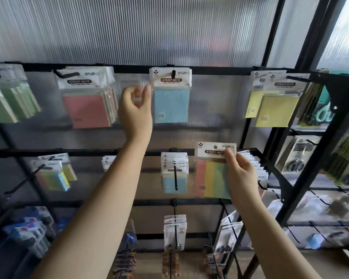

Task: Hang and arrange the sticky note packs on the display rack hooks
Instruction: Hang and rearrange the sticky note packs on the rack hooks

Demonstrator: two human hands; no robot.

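Note:
My right hand pinches a multicolour striped sticky note pack by its right edge and holds it upright in front of the middle rail, clear of any hook. My left hand is raised to the top rail with its fingers loosely curled. Its thumb is at the left edge of a blue sticky note pack that hangs on a black hook, and nothing shows in its grasp. A pink pack, yellow packs and green packs hang on neighbouring top hooks.
On the middle rail hang a blue pack stack on a long hook, a multicolour stack at left and a row of packs behind my right hand. Scissors packs fill the right shelving. Lower hooks carry other small goods.

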